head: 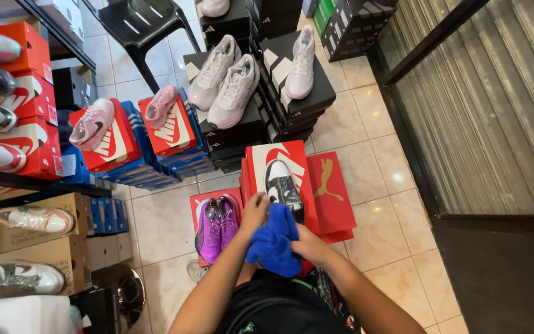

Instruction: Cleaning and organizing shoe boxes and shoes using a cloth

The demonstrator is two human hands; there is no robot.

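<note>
My left hand and my right hand both grip a bright blue cloth, bunched up between them low in the head view. Just beyond the cloth a black and white shoe rests on a red shoe box. To the left of my left hand a purple pair of shoes lies on another red box. My forearms come up from the bottom edge over dark clothing.
Stacks of black boxes carry pale grey and pink shoes. Red and blue boxes with pink shoes stand further left. A shelf of boxed shoes fills the left side. A black chair stands behind, a metal shutter on the right.
</note>
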